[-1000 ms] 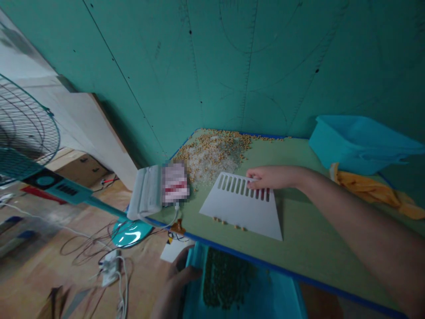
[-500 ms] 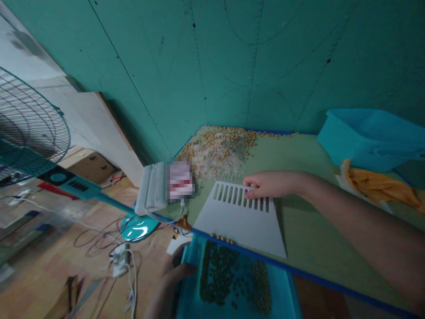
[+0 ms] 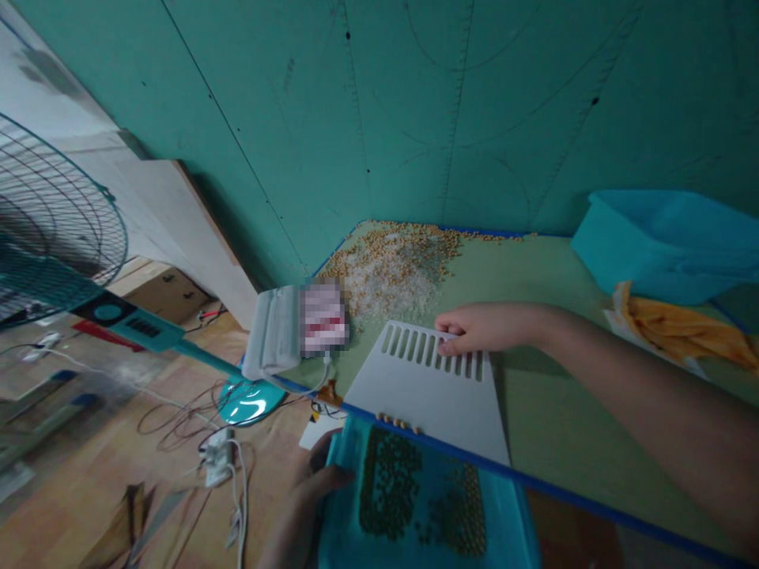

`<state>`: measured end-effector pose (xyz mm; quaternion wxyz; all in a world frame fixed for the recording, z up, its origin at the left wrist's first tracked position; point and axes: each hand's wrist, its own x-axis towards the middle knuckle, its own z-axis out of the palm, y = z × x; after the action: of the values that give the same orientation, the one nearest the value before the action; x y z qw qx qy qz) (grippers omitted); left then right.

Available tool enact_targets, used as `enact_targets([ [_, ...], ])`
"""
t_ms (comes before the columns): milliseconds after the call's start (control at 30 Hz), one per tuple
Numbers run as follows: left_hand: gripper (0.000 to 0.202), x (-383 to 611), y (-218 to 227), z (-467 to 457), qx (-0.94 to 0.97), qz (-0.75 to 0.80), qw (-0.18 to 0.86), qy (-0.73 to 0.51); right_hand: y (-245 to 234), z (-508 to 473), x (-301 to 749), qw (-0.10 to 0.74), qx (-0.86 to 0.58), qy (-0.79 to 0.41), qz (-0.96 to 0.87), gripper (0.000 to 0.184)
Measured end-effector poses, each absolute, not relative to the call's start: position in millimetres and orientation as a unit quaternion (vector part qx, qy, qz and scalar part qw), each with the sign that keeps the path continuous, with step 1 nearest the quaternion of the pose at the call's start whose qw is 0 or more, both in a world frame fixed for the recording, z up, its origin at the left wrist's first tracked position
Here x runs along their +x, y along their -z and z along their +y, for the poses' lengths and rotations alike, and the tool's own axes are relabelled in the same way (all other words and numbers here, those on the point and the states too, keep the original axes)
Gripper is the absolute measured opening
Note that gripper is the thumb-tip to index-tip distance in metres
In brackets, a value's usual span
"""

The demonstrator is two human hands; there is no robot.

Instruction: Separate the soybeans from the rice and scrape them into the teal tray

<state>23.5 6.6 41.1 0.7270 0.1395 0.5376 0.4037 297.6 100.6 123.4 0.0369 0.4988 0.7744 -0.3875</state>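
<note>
My right hand (image 3: pixel 455 330) pinches the slotted end of a white plastic scraper plate (image 3: pixel 427 399), which lies tilted across the table's near edge. A short row of tan beans (image 3: pixel 398 423) lies at the plate's lower edge. My left hand (image 3: pixel 317 478) is closed on the left rim of a turquoise plastic bin (image 3: pixel 342 521), held under the table edge. Inside the bin are dark green grains (image 3: pixel 388 482) on the left and tan beans (image 3: pixel 473 514) on the right. The fingers of my left hand are partly hidden by the bin.
A heap of tan beans and whitish granules (image 3: pixel 394 273) spreads over the table's far left corner. Nearby stand a white device (image 3: pixel 273 332) and a blurred packet. A second turquoise bin (image 3: pixel 658 245) and orange cloth (image 3: pixel 688 328) lie right. A fan (image 3: pixel 139 324) and cables occupy the left.
The plate's lower edge has come slightly nearer, over the table edge. In the bin, the grains have shifted, the dark ones on the left lying closer together. Both hands keep their hold.
</note>
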Motion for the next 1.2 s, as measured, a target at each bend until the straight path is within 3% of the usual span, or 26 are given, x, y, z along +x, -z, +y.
enact_targets([
  [733, 0.031, 16, -28, 7, 0.186, 0.530, 0.725, -0.398, -118, 101, 299, -0.060, 0.465, 0.582, 0.664, 0.017],
  [1200, 0.033, 14, -26, 8, 0.214, 0.554, 0.709, -0.380, -118, 101, 301, -0.077, 0.446, 0.624, 0.637, 0.029],
])
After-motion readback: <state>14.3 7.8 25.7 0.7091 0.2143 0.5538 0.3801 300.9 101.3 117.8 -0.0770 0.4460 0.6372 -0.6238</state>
